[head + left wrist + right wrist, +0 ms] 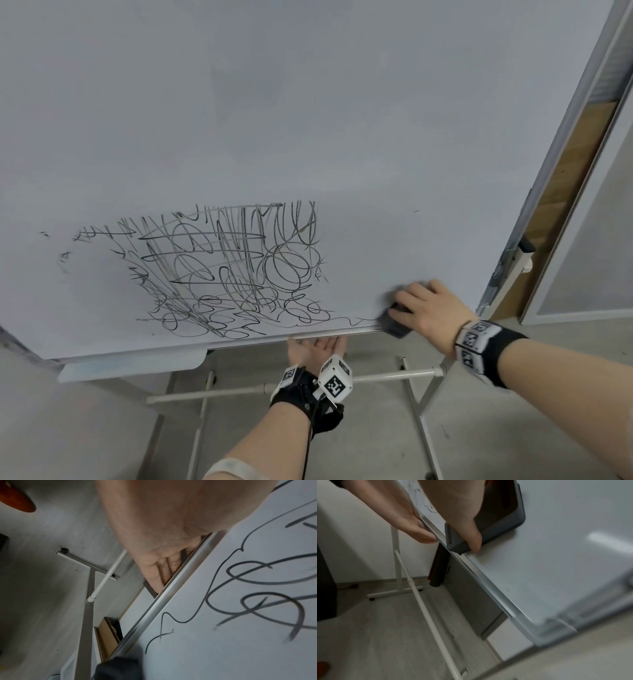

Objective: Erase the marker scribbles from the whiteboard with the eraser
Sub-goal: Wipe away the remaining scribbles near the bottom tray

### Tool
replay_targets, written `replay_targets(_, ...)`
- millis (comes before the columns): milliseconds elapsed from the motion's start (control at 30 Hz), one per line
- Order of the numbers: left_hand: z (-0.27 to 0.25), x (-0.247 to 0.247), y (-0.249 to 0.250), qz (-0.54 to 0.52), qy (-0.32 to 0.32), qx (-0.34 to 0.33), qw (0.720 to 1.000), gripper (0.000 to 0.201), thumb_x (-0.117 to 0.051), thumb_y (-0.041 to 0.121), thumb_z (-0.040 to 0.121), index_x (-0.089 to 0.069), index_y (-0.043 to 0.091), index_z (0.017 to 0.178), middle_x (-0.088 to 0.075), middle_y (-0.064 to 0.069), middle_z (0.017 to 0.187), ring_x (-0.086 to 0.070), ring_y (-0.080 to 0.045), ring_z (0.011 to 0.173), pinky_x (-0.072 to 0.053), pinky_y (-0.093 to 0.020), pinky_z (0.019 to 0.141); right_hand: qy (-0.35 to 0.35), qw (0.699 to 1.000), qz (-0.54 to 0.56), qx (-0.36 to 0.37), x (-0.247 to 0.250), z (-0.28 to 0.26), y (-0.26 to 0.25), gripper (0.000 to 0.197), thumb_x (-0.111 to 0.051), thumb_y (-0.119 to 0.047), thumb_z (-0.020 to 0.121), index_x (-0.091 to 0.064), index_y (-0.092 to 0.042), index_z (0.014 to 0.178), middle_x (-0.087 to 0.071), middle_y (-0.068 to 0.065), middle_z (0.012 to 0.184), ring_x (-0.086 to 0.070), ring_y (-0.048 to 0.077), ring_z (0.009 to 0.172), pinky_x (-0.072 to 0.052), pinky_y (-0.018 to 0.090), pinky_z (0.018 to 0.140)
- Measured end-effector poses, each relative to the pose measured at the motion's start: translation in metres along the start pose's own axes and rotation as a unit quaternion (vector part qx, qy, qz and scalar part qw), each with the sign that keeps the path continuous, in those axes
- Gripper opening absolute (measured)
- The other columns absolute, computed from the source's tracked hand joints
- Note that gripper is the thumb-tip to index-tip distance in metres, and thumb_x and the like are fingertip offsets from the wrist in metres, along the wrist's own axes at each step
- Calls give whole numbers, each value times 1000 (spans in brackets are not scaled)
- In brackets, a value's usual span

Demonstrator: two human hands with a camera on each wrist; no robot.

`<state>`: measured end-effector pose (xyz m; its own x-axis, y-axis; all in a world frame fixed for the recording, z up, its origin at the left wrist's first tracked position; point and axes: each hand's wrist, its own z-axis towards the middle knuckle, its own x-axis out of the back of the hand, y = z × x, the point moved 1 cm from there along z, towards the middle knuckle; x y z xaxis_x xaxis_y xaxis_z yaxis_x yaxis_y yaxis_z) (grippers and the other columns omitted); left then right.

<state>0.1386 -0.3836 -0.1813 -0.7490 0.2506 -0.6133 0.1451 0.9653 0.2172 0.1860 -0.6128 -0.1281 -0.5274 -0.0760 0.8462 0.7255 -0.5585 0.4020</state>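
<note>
The whiteboard (308, 102) tilts back on its stand, with dense black marker scribbles (226, 267) across its lower middle. A thin wavy line runs right from them along the bottom frame (163, 601). My right hand (416, 303) grips the dark grey eraser (394, 325) and presses it flat on the board at that line's right end, just above the bottom edge. In the right wrist view my thumb lies along the eraser (513, 520). My left hand (318, 346) reaches under the bottom edge with straight fingers touching the back of the frame; the board hides the fingertips.
A white crossbar (394, 377) and grey legs of the stand sit below the board on the grey floor. A pale tray (133, 363) hangs under the board's left end. A clamp knob (525, 245) and a leaning framed panel (582, 257) stand at the right.
</note>
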Motion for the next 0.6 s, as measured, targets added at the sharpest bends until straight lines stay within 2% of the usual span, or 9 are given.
replay_targets(67,-4,-1,0,-3,-1,3,1000,67,-25,59,102,-17,21,157,-25,-17,160,-27,-39,146,-31,-59,112,-22,1000,-17,-5,3,-14,14,30,-65,-10,66,-71,-20,94,-62,5,102,-49,28,95,-31,38,74)
replay_targets(133,-3,-1,0,-3,2,4,1000,68,-25,59,101,-18,19,156,-26,-17,159,-28,-39,145,-31,-58,111,-28,999,-16,-11,2,-15,15,31,-64,-9,66,-71,-19,95,-62,5,101,-50,28,94,-31,38,74)
replay_targets(200,-2,-1,1,1,5,7,1000,68,-26,60,101,-21,18,155,-29,-17,158,-30,-38,145,-32,-58,110,1,1000,-4,-16,1,-5,6,27,-61,-8,72,-70,-17,96,-62,5,100,-48,28,94,-31,38,75)
replay_targets(300,-3,0,1,7,0,-2,1000,68,-26,60,100,-27,17,153,-35,-19,155,-34,-37,143,-33,-56,110,47,999,15,-14,-4,21,-22,27,-47,-11,83,-70,-19,95,-61,4,98,-47,26,95,-33,38,77)
replay_targets(400,-2,0,-2,19,10,-15,1000,62,-25,55,102,-30,20,152,-39,-17,152,-35,-34,142,-31,-50,110,35,999,36,-6,-11,47,-54,23,-62,-17,79,-70,-21,100,-61,1,104,-49,25,101,-40,40,81)
replay_targets(467,1,3,-1,26,16,-18,999,60,-25,54,102,-32,22,151,-44,-15,147,-38,-31,139,-30,-46,110,20,998,54,-7,-14,56,-63,28,-70,-17,73,-70,-21,101,-61,1,107,-52,25,103,-43,40,82)
replay_targets(600,1,4,1,27,-4,-18,999,62,-24,54,103,-29,17,152,-40,-20,151,-35,-36,141,-35,-52,105,26,999,41,8,-12,46,-49,30,-62,-15,72,-71,-21,100,-62,2,105,-51,26,101,-36,40,82)
